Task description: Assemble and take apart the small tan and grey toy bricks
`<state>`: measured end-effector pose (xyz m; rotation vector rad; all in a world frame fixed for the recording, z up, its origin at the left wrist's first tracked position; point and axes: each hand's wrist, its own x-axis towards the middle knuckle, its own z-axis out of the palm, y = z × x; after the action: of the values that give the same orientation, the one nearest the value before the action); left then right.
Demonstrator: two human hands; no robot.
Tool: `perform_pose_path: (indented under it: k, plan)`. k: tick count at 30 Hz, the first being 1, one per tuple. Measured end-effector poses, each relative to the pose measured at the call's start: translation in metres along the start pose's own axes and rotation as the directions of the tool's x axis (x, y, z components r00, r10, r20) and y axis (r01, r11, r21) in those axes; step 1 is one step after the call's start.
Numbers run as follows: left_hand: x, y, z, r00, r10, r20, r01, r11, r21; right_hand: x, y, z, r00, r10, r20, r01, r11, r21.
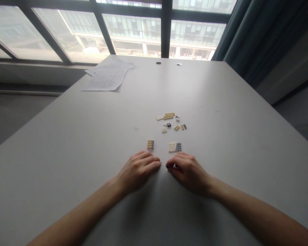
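Observation:
My left hand [138, 169] lies palm down on the white table [66, 143], its fingers together and stretched toward the right. My right hand [186, 169] rests beside it with the fingers curled under, and something dark and tiny shows at its fingertips. Just beyond the left hand sits a small tan and grey brick stack [150, 144]. A white and grey plate piece [175, 147] lies just beyond the right hand. Farther off is a scatter of small bricks [173, 122], with a tan studded plate [168, 115] among them.
Printed paper sheets [106, 77] lie at the far left of the table near the window. Two round cable holes [168, 63] sit at the table's far edge. A dark curtain [248, 37] hangs at the right.

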<state>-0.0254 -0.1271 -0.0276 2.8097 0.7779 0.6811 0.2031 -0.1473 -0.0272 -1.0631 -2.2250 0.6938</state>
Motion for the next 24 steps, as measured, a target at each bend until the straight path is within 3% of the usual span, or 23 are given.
perform_pose_path:
  k: [3,7,14,20,24]
  plan:
    - [-0.005,0.0,0.0,1.0,0.007,-0.019,-0.007,1.0,0.001,0.001,0.001,0.0,1.0,0.028,0.009,-0.028,0.998,-0.052]
    - [-0.01,0.002,0.001,0.995,-0.082,-0.053,0.081,0.996,-0.027,0.0,0.002,0.0,0.999,0.045,0.03,-0.042,0.995,-0.093]
    - [-0.006,0.01,-0.004,0.988,-0.149,0.043,0.147,0.988,0.049,-0.002,0.001,0.0,0.999,0.028,0.039,-0.024,0.993,-0.115]
    - [0.002,0.024,-0.001,0.945,-0.324,0.037,0.319,0.943,0.093,0.0,-0.001,0.0,0.999,0.041,0.033,-0.036,0.99,-0.139]
    - [0.002,0.022,-0.001,0.944,-0.326,0.055,0.323,0.945,0.055,0.0,-0.002,0.003,0.999,0.048,0.027,-0.043,0.987,-0.157]
